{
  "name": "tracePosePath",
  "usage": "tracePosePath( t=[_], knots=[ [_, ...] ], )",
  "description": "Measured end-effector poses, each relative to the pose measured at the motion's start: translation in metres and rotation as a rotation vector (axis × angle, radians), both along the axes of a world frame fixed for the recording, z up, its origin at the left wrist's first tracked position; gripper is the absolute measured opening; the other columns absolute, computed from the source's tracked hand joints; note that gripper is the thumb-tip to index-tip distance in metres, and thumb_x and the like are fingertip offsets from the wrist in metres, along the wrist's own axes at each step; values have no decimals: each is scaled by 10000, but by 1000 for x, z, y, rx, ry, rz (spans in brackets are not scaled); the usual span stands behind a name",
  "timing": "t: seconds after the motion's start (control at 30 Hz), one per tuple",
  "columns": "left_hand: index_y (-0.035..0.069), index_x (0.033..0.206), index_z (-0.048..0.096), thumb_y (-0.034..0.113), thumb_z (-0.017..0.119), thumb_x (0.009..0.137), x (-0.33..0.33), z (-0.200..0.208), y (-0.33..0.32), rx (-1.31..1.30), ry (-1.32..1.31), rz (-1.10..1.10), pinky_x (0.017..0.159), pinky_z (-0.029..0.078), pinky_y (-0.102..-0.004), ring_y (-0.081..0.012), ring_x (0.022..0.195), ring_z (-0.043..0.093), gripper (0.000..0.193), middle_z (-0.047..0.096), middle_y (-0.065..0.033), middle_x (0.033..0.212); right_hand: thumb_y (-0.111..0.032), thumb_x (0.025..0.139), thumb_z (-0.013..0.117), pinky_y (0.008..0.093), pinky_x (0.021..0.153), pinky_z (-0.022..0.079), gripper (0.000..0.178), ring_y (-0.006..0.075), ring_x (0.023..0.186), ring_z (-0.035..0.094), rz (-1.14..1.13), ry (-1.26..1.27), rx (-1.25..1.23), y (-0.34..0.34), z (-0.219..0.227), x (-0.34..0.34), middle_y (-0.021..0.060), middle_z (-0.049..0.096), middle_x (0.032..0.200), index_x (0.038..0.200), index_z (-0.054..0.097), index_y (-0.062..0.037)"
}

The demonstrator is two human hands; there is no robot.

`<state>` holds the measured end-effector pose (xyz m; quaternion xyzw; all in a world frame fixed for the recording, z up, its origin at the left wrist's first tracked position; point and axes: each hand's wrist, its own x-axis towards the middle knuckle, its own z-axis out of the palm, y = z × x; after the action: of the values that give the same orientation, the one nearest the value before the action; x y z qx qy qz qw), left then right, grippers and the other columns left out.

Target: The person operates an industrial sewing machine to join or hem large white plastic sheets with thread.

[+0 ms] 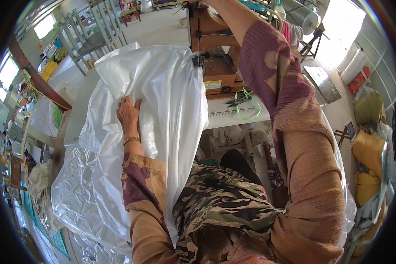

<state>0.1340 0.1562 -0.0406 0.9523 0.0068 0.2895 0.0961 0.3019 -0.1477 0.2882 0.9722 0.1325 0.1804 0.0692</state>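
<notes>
The white plastic sheet (163,97) lay across the table (233,115), running to 7 o'clock. It looked light, limp and slippery; flat palm pressure suited it. The sewing machine (211,48) stood at 12 o'clock. The left hand (128,115) pressed open on the sheet. The right hand's grip was out of frame.

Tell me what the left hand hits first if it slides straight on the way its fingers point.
More of the white sheet that the left hand lies flat on; further along that line, probably the sheet's far edge and a grey frame, though depth is unclear.
</notes>
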Motion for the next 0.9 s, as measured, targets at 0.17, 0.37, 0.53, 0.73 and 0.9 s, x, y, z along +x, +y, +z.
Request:
tracePosePath(
  t=[0.17, 0.37, 0.53, 0.73, 0.9],
  knots=[
    [68, 1002, 610, 370, 685, 876, -12, -16, 30, 6, 30, 57, 830, 498, -460, -320, 1024, 600, 335, 636, -113, 1032, -160, 856, 648, 522, 852, 492, 173, 362, 1065, 624, -239, 38, 155, 63, -10, -50, 144, 682, 1142, 980, 717, -61],
    [67, 979, 590, 343, 664, 898, -5, -17, 33, 7, -37, 29, 814, 509, -453, -314, 1011, 603, 297, 635, -107, 1035, -149, 870, 615, 504, 870, 497, 201, 372, 1009, 650, -140, -331, 299, 38, -15, -108, 212, 683, 1043, 976, 691, 5],
    [32, 1001, 577, 340, 626, 924, 7, -16, 28, -5, 10, -33, 832, 492, -466, -373, 990, 602, 321, 631, -180, 1027, -134, 830, 646, 454, 859, 493, 148, 318, 982, 662, 82, -466, 107, 17, -17, -120, 199, 697, 981, 908, 719, -31],
    [61, 1052, 601, 303, 629, 926, 7, -12, 38, 3, 95, 28, 852, 505, -452, -328, 1052, 609, 274, 649, -129, 1086, -155, 900, 560, 466, 1033, 360, 211, 306, 1160, 571, 128, -632, 43, 25, -45, -166, 167, 696, 1040, 953, 713, -20],
    [36, 1050, 598, 275, 612, 938, -24, -17, 85, -23, 88, 11, 858, 499, -469, -376, 1037, 604, 264, 647, -177, 1081, -175, 923, 546, 465, 1087, 305, 243, 316, 1184, 521, 263, -724, -179, 17, -84, -182, 173, 657, 1104, 1048, 661, -2]
  ],
)
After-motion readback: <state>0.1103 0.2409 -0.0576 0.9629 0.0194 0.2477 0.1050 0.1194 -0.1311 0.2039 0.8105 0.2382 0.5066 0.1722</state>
